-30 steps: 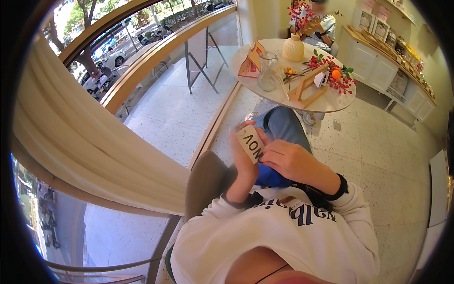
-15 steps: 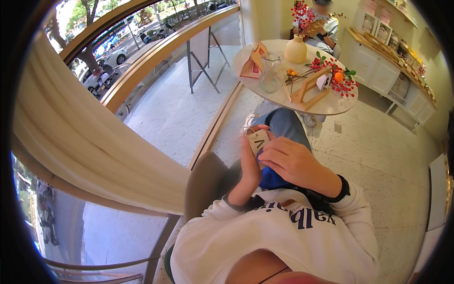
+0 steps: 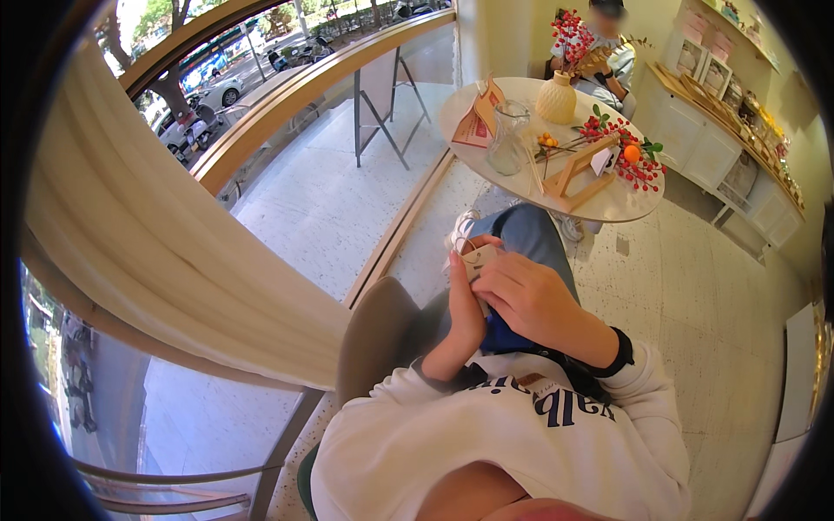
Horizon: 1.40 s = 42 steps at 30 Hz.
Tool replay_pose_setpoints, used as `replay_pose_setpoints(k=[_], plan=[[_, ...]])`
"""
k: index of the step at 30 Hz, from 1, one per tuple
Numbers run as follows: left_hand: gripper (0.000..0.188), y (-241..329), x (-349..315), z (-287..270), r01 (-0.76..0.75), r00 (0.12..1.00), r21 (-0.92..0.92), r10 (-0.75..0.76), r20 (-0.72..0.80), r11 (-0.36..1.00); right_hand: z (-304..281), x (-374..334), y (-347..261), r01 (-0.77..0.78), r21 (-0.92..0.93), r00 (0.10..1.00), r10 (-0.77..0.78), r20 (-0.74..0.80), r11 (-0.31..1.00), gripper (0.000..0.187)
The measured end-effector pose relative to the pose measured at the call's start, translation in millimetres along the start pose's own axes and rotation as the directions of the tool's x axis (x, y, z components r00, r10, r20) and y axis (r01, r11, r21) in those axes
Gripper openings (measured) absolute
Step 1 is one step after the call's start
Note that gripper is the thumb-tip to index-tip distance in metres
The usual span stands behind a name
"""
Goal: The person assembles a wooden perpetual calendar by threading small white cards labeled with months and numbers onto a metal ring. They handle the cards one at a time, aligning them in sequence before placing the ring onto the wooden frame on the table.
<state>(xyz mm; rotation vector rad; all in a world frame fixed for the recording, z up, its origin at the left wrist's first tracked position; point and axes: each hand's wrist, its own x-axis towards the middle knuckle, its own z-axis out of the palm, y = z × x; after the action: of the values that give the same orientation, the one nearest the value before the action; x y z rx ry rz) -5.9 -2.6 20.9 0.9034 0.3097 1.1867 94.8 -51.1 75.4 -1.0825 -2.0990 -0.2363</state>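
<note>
Left grip (image 3: 467, 308) and right grip (image 3: 528, 295) pinch a small cream rectangular card with a string loop (image 3: 477, 260), hiding most of it. Left of them curves a taupe chair back (image 3: 380, 326). Farther ahead, a round pale bench (image 3: 630, 201) carries a clear glass vase (image 3: 506, 143); right of its rim spreads speckled floor (image 3: 673, 286).
</note>
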Motion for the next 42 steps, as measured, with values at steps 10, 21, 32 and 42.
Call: replay_pose_setpoints(k=[10,21,32,42], plan=[[0.054,-17,-1,-11,-0.045,0.975,-0.068,0.058,0.213,0.997,0,3,2,-0.032,-0.086,0.992,0.021,-0.122,0.996,0.018],[0.053,-13,2,-10,-0.082,0.978,0.059,0.068,0.198,0.995,0,-1,3,-0.050,-0.179,0.995,0.034,-0.092,0.983,0.022],[0.055,-9,15,-30,0.066,0.997,-0.248,-0.057,0.045,0.966,-12,-19,6,-0.058,0.191,0.963,0.005,0.269,0.980,0.013],[0.058,2,12,-5,0.241,0.964,-0.135,-0.221,0.145,0.961,-29,-26,4,-0.081,-0.063,0.963,0.095,0.252,0.995,0.032]])
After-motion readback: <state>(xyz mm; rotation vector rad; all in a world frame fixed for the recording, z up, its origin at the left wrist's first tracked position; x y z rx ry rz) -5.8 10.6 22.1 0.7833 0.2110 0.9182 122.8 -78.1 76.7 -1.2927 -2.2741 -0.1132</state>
